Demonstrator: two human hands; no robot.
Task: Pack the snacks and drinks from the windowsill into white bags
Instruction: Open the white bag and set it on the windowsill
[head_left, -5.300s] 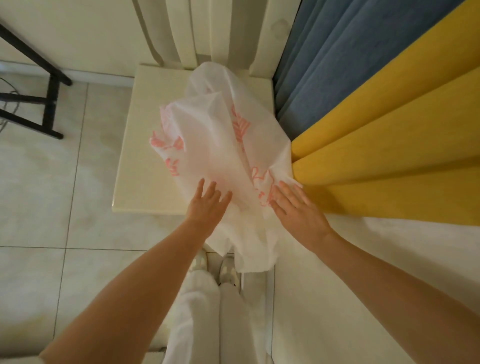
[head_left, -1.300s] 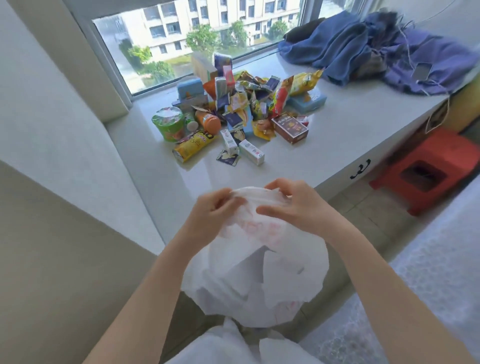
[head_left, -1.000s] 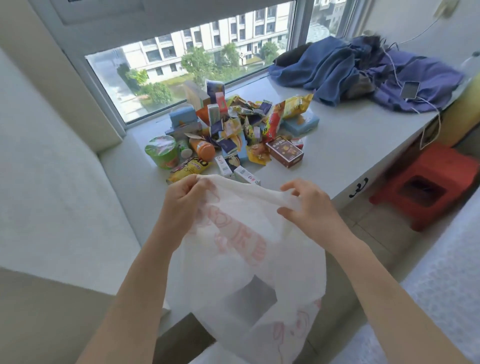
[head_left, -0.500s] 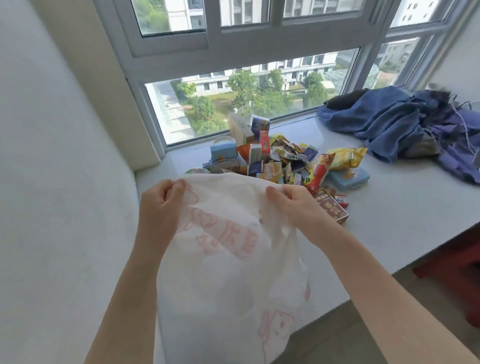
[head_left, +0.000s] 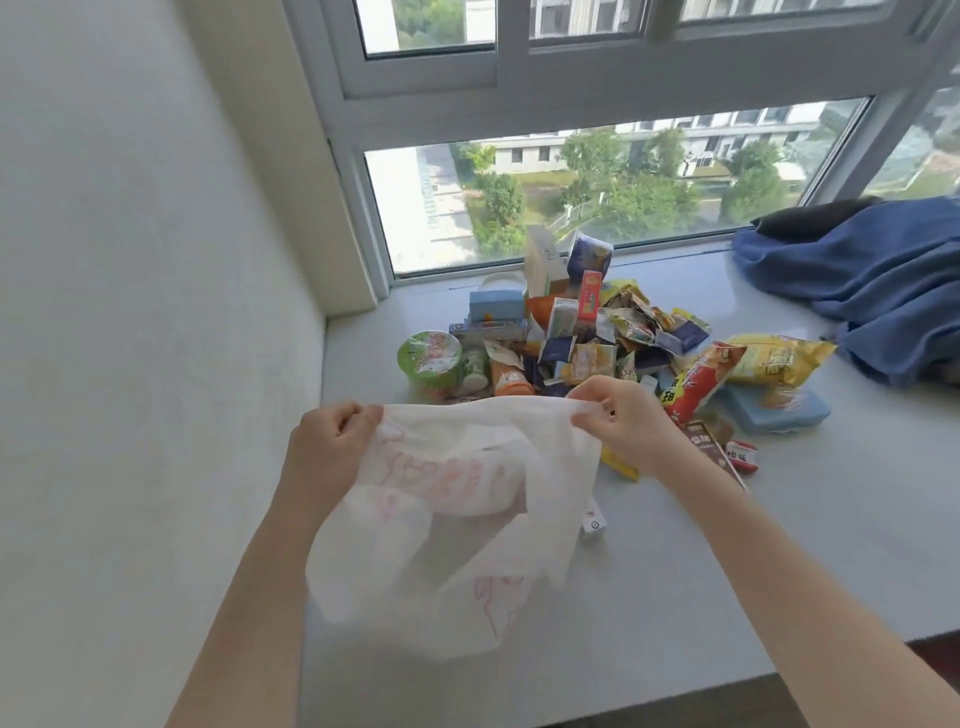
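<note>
A thin white bag (head_left: 457, 525) with red print hangs over the grey windowsill (head_left: 675, 566). My left hand (head_left: 327, 447) grips its top edge on the left and my right hand (head_left: 623, 421) pinches the top edge on the right, stretching it between them. Just behind the bag lies a heap of snacks and drinks (head_left: 587, 343): a green cup of noodles (head_left: 428, 361), an orange bottle (head_left: 509, 376), a red and a yellow chip bag (head_left: 774, 358), cartons and small packets. The bag hides the nearest items.
Blue cloth (head_left: 883, 280) is bundled at the right end of the sill. A white wall (head_left: 156, 312) closes the left side. The window (head_left: 597, 192) runs along the back. A small white carton (head_left: 592, 522) lies right of the bag.
I turned from the chair to the windowsill with the bag. In the last second both hands drew the bag's top edge apart and carried it up over the sill toward the heap.
</note>
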